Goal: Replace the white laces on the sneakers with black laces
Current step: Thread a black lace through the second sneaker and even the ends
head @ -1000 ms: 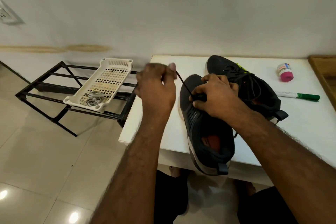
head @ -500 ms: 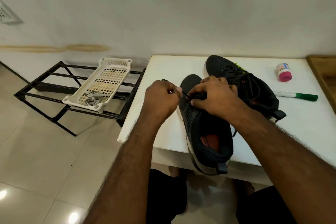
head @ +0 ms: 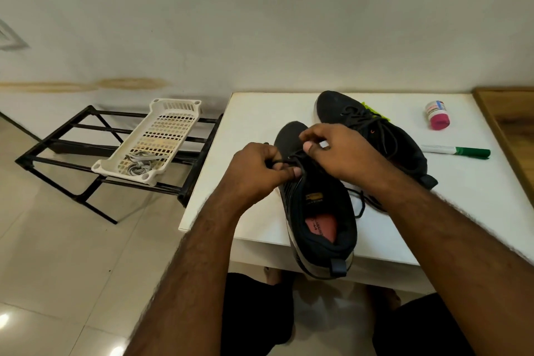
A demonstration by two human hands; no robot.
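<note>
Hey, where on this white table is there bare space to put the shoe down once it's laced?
Bare patches on the white table: the left strip between its left edge and the near sneaker, and the near right area below the green marker. It is crowded in the middle, around the far sneaker and both hands.

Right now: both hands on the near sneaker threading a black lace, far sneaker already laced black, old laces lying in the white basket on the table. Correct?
One error. The head view shows the white basket with the old laces sitting on the black rack left of the table, not on the table. The rest holds: left hand and right hand work the black lace on the near sneaker; the far sneaker is laced black.
</note>
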